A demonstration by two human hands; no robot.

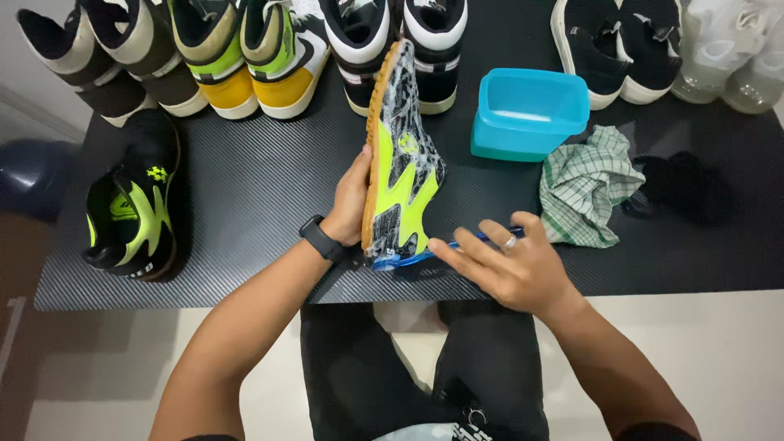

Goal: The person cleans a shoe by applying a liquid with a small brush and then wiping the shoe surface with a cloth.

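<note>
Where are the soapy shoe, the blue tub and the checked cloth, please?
soapy shoe (406, 175), head view, neon side panel
blue tub (523, 135), head view, front wall
checked cloth (586, 188), head view, middle folds

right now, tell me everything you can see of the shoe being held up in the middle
The black-and-neon-yellow low-cut sports shoe stands on its side on the dark ribbed mat, its tan gum sole facing left. White soapy foam covers most of its upper. The left hand grips the sole side; the right hand works a blue-handled brush against its near end. Its matching mate lies apart, at the mat's left.
</note>
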